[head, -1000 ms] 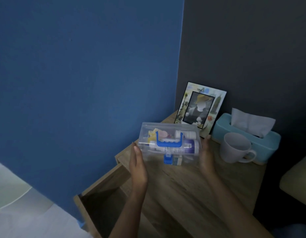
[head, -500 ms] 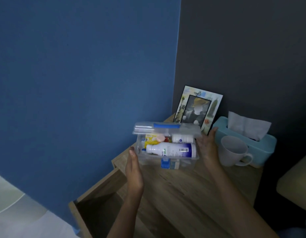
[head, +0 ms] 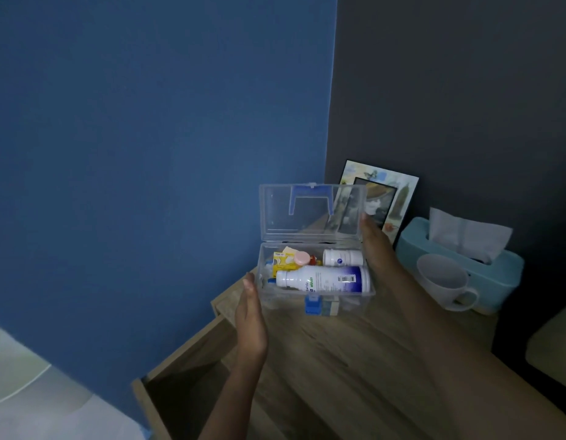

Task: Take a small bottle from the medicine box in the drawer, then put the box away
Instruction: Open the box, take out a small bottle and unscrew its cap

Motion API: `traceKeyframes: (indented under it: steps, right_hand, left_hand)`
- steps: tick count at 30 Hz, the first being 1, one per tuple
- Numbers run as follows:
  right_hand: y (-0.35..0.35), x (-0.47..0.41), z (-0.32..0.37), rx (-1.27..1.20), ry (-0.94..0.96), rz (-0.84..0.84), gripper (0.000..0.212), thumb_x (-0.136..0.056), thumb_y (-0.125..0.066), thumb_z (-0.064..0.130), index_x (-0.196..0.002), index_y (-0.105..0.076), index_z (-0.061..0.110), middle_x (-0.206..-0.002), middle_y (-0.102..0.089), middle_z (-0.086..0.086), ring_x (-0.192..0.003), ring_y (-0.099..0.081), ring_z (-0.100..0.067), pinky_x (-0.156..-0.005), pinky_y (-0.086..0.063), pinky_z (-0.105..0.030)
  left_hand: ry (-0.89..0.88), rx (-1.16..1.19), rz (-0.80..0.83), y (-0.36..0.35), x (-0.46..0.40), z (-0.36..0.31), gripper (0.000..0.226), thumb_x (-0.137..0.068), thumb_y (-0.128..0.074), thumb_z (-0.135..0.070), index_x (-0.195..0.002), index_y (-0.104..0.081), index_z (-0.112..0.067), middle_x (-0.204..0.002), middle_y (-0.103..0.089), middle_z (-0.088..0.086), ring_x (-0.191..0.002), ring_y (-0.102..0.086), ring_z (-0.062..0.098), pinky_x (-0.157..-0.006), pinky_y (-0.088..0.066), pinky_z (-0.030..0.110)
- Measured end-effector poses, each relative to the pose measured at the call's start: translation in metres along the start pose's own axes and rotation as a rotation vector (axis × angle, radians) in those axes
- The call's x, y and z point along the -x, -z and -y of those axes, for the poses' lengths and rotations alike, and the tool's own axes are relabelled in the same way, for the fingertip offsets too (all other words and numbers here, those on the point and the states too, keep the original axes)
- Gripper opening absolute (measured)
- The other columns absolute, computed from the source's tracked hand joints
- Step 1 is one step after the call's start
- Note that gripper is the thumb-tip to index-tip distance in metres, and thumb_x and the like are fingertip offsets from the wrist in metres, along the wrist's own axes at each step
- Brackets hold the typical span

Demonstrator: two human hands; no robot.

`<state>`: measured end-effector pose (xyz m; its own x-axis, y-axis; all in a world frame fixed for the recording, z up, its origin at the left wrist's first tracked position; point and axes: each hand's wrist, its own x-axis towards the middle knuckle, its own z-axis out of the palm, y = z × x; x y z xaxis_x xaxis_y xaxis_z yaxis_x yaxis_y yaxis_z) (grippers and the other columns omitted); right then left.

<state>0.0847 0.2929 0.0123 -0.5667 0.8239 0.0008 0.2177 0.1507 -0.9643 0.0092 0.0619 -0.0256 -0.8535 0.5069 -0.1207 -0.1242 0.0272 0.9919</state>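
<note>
Drawer [head: 180,385]: pulled open at the low left; it looks dark inside and I see nothing in it.
Left hand [head: 250,319]: flat, fingers together, pressing the box's left side. I hold steady.
Medicine box [head: 313,296]: on the desk [head: 354,369], lid [head: 310,214] standing up.
Inside: yellow packet [head: 283,261], pink cap [head: 302,258], big bottle [head: 323,279], small bottle [head: 342,257] behind it.
Right hand [head: 378,249]: fingers flat on the lid's right edge. Next I think it should pick the small bottle.

left hand [head: 250,315]: flat and edge-on, fingers straight and together, pointed away, thumb side up | right hand [head: 375,249]: reached further out, fingers extended upward, palm turned inward toward the left one | both forearms bare, angled in from the bottom edge, hands well apart
</note>
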Motion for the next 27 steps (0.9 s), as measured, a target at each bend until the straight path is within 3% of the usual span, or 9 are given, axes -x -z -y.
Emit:
traceKeyframes:
  steps: [7, 11, 13, 15, 19, 20, 23, 25, 27]
  right_hand:
    - [-0.002, -0.004, -0.016, -0.052, -0.011, 0.021, 0.068, -0.092, -0.02, 0.064, -0.144, -0.038, 0.024, -0.152, -0.039, -0.004, -0.14, -0.035, -0.021, -0.118, -0.023, -0.047]
    - [-0.003, 0.004, -0.02, -0.094, -0.06, 0.021, 0.065, -0.094, -0.02, 0.061, -0.143, -0.04, 0.023, -0.147, -0.045, -0.005, -0.134, -0.044, -0.024, -0.114, -0.032, -0.047]
    - [-0.004, 0.017, -0.026, -0.1, -0.089, 0.001, 0.065, -0.092, -0.023, 0.064, -0.144, -0.036, 0.027, -0.143, -0.048, -0.001, -0.125, -0.053, -0.022, -0.105, -0.043, -0.045]
    - [-0.007, 0.035, -0.036, -0.116, -0.079, -0.021, 0.059, -0.094, -0.027, 0.058, -0.146, -0.032, 0.03, -0.135, -0.052, 0.004, -0.106, -0.063, -0.013, -0.087, -0.054, -0.038]
    - [-0.017, 0.067, -0.059, -0.114, 0.004, -0.091, 0.048, -0.099, -0.029, 0.043, -0.145, -0.032, 0.03, -0.111, -0.059, 0.02, -0.098, -0.063, 0.006, -0.069, -0.053, -0.016]
    - [-0.019, 0.071, -0.063, -0.108, 0.011, -0.107, 0.048, -0.099, -0.028, 0.042, -0.145, -0.032, 0.03, -0.104, -0.056, 0.027, -0.089, -0.062, 0.015, -0.062, -0.05, -0.009]
    - [-0.021, 0.077, -0.063, -0.075, 0.018, -0.144, 0.046, -0.096, -0.025, 0.048, -0.138, -0.039, 0.037, -0.092, -0.059, 0.024, -0.072, -0.06, 0.02, -0.057, -0.045, -0.012]
    - [-0.021, 0.078, -0.06, -0.062, 0.021, -0.152, 0.031, -0.094, -0.024, 0.051, -0.11, -0.05, 0.057, -0.084, -0.064, 0.015, -0.067, -0.063, 0.013, -0.056, -0.048, -0.017]
    - [-0.02, 0.079, -0.058, -0.039, 0.023, -0.165, 0.031, -0.094, -0.024, 0.052, -0.089, -0.052, 0.064, -0.075, -0.065, 0.012, -0.063, -0.065, 0.009, -0.051, -0.05, -0.017]
  left_hand:
    - [0.004, -0.011, 0.0, 0.0, 0.002, -0.001, 0.081, -0.079, -0.018, -0.067, -0.149, -0.028, -0.027, -0.157, -0.029, -0.001, -0.145, -0.026, 0.018, -0.117, -0.021, 0.04]
    - [-0.005, -0.024, -0.005, -0.001, 0.002, 0.001, 0.079, -0.081, -0.017, -0.066, -0.149, -0.027, -0.028, -0.157, -0.029, -0.002, -0.145, -0.026, 0.017, -0.113, -0.021, 0.033]
    - [-0.054, -0.057, -0.04, -0.002, 0.0, 0.003, 0.079, -0.081, -0.019, -0.067, -0.149, -0.029, -0.028, -0.157, -0.03, -0.003, -0.143, -0.027, 0.013, -0.107, -0.022, 0.027]
    - [-0.161, -0.141, -0.099, -0.004, -0.006, 0.001, 0.075, -0.083, -0.026, -0.065, -0.147, -0.034, -0.026, -0.154, -0.035, -0.003, -0.137, -0.029, 0.005, -0.105, -0.023, 0.023]
    - [-0.402, -0.391, -0.091, -0.012, -0.037, -0.01, 0.046, -0.092, -0.051, -0.045, -0.131, -0.054, -0.021, -0.132, -0.053, -0.002, -0.12, -0.046, 0.006, -0.091, -0.034, 0.002]
    - [-0.423, -0.461, -0.06, -0.016, -0.047, -0.013, 0.04, -0.091, -0.057, -0.038, -0.127, -0.058, -0.019, -0.127, -0.056, 0.0, -0.117, -0.05, 0.01, -0.089, -0.037, 0.003]
    - [-0.337, -0.595, 0.048, -0.034, -0.071, -0.023, 0.037, -0.083, -0.068, -0.036, -0.112, -0.066, -0.014, -0.114, -0.06, 0.005, -0.104, -0.059, 0.02, -0.09, -0.05, 0.033]
    - [-0.246, -0.646, 0.098, -0.046, -0.082, -0.028, 0.04, -0.078, -0.073, -0.038, -0.108, -0.068, -0.011, -0.11, -0.063, 0.007, -0.098, -0.062, 0.022, -0.087, -0.053, 0.039]
    - [-0.186, -0.722, 0.116, -0.055, -0.091, -0.03, 0.043, -0.077, -0.074, -0.037, -0.109, -0.068, -0.009, -0.111, -0.066, 0.01, -0.098, -0.064, 0.024, -0.088, -0.053, 0.04]
